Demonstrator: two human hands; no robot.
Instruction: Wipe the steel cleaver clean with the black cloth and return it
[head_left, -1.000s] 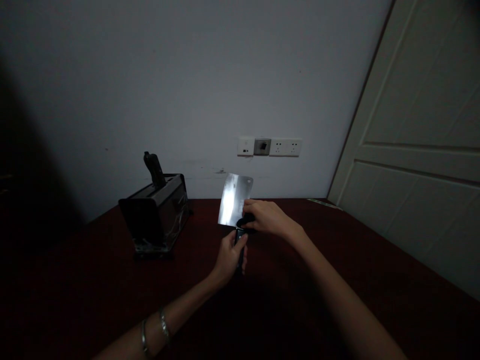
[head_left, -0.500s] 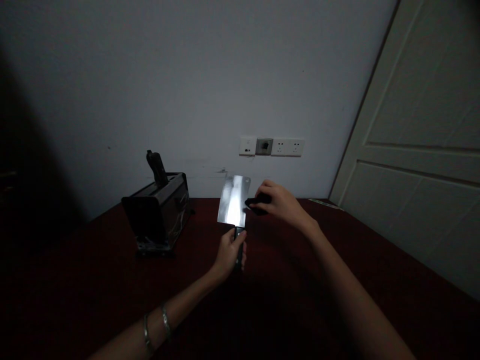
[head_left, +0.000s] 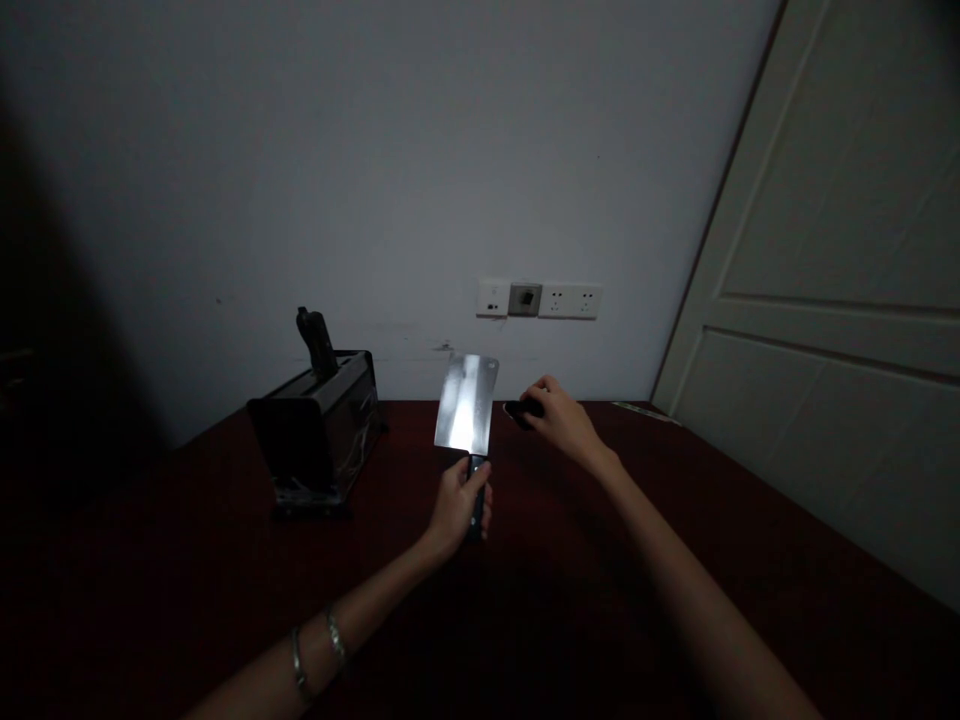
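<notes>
My left hand (head_left: 456,505) grips the dark handle of a cleaver (head_left: 466,403) and holds its shiny rectangular blade upright, pointing away from me above the dark red table (head_left: 675,520). Just right of the blade, my right hand (head_left: 559,418) is closed on a small dark object (head_left: 519,410), apart from the steel. What that object is stays unclear in the dim light.
A black knife block (head_left: 315,425) stands at the back left of the table with one dark knife handle (head_left: 316,340) sticking up. Wall sockets (head_left: 538,299) sit on the white wall behind. A pale door (head_left: 840,300) closes off the right side.
My right hand, with the dark object, has left the blade's base and moved up and to the right. The cleaver has turned a little more upright in my left hand.
</notes>
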